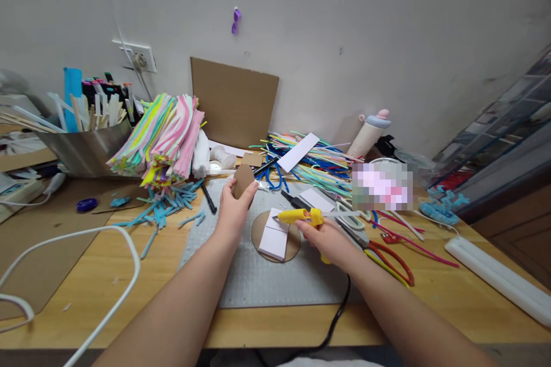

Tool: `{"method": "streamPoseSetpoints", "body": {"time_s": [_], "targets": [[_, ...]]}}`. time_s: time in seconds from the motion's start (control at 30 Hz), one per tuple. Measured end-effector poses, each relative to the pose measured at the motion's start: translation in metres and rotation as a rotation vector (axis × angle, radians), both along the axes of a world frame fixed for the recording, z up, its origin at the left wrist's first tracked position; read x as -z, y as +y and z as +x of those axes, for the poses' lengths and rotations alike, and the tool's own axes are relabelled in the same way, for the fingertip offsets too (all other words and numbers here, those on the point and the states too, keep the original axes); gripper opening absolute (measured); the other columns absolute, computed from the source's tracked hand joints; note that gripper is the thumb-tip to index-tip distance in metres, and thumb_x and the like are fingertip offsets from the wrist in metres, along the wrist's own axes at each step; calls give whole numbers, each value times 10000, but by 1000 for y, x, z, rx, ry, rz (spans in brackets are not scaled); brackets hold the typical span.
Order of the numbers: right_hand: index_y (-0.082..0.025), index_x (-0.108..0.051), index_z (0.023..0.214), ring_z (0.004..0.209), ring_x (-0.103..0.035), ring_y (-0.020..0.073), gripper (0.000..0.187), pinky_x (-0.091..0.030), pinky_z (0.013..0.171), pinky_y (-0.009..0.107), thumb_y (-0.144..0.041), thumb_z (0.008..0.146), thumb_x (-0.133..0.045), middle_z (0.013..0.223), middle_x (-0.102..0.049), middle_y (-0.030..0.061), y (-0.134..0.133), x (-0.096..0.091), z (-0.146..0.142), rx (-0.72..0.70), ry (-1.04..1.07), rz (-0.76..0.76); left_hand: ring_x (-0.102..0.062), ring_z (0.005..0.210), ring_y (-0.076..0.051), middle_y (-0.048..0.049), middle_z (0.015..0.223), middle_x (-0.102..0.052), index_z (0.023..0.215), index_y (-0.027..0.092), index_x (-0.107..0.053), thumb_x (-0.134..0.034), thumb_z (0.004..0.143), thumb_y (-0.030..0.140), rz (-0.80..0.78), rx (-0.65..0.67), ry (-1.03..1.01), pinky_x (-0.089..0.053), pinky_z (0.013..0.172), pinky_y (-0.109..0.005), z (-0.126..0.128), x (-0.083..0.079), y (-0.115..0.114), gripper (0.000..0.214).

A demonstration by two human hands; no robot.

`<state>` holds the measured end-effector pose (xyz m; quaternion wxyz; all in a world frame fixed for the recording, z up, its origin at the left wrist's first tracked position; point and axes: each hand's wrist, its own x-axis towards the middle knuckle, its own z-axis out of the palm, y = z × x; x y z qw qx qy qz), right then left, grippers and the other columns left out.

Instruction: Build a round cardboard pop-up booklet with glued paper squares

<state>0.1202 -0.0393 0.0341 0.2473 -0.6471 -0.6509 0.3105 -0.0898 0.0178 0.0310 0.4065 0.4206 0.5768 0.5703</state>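
Note:
My left hand [235,206] grips a small rounded piece of brown cardboard [244,179], held up over the back of the grey cutting mat [241,287]. In my right hand [329,239] is a yellow hot glue gun [301,215] with a pale glue stick poking out of its rear. Its nozzle points left, over a white folded paper piece [274,243]. That paper lies on a brown cardboard disc [294,246] in the middle of the mat. The gun hides part of the paper and the disc.
Pliers with red handles [391,261] and scissors [346,213] lie right of my right hand. Bundled pipe cleaners [159,137] and a metal holder of sticks [86,152] stand back left. A cardboard sheet [235,103] leans on the wall. A black cord [338,321] hangs over the front edge.

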Motion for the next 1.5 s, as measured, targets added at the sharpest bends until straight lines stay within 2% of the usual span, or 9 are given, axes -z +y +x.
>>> {"method": "streamPoseSetpoints", "body": {"time_s": [0.27, 0.5, 0.7, 0.8, 0.9, 1.07, 1.17, 1.33, 1.5], "targets": [[-220, -685, 840, 567, -562, 187, 394, -398, 528, 272, -536, 865, -451, 595, -618, 11, -10, -9, 14, 68, -45, 10, -571, 1179, -275, -109, 1209, -637, 1254, 223, -494, -734, 717, 505, 7, -8, -71, -417, 1023, -409, -1, 3, 1, 652], [-197, -705, 790, 618, -589, 191, 423, -399, 577, 272, -543, 858, -470, 639, -664, 23, -17, -13, 19, 48, -98, 1, -566, 1187, -270, -116, 1217, -629, 1239, 210, -502, -777, 673, 489, 10, -26, -139, -405, 1029, -379, 0, 6, 3, 688], [-217, -698, 742, 708, -612, 233, 462, -401, 630, 306, -601, 847, -464, 725, -696, 45, -26, -34, 21, -19, -231, 17, -549, 1210, -272, -119, 1241, -618, 1235, 219, -503, -781, 669, 484, 8, -16, -154, -400, 1029, -380, -1, 6, 3, 684], [-218, -705, 796, 728, -617, 225, 455, -420, 648, 299, -596, 851, -457, 742, -691, 27, -27, -40, 17, -21, -133, 14, -550, 1209, -277, -118, 1241, -621, 1242, 217, -500, -782, 668, 488, 3, -11, -158, -393, 1036, -380, -1, 6, 3, 695], [-207, -702, 789, 713, -613, 206, 426, -433, 639, 284, -574, 833, -490, 736, -680, 16, -24, -33, 12, -38, -44, -23, -553, 1205, -278, -115, 1237, -626, 1242, 218, -502, -784, 667, 487, 3, -11, -160, -393, 1036, -377, 0, 6, 3, 694], [-181, -689, 766, 611, -579, 174, 447, -432, 583, 270, -566, 843, -474, 620, -617, 6, -16, -7, 8, 26, -1, -16, -544, 1217, -284, -126, 1261, -612, 1248, 213, -495, -786, 659, 493, 4, -17, -156, -394, 1034, -392, 0, 6, 2, 714], [-181, -694, 790, 578, -571, 166, 427, -429, 542, 255, -541, 846, -473, 574, -598, 1, -15, 1, 7, 31, 28, -26, -541, 1223, -284, -130, 1277, -602, 1249, 213, -495, -789, 654, 498, 7, -14, -154, -396, 1032, -389, 0, 7, 3, 722], [-189, -690, 833, 548, -537, 155, 403, -405, 513, 246, -530, 847, -477, 552, -564, -8, -20, -5, 11, 61, 30, -24, -546, 1217, -278, -126, 1275, -605, 1242, 217, -499, -781, 664, 501, 19, -10, -158, -402, 1026, -379, 0, 9, 3, 702], [-193, -623, 740, 549, -514, 155, 405, -394, 517, 256, -565, 830, -493, 573, -550, -9, -31, -12, 25, 93, 19, -24, -550, 1210, -277, -123, 1266, -608, 1224, 219, -509, -791, 652, 495, 33, -8, -172, -406, 1022, -374, 1, 9, 3, 695]]}}
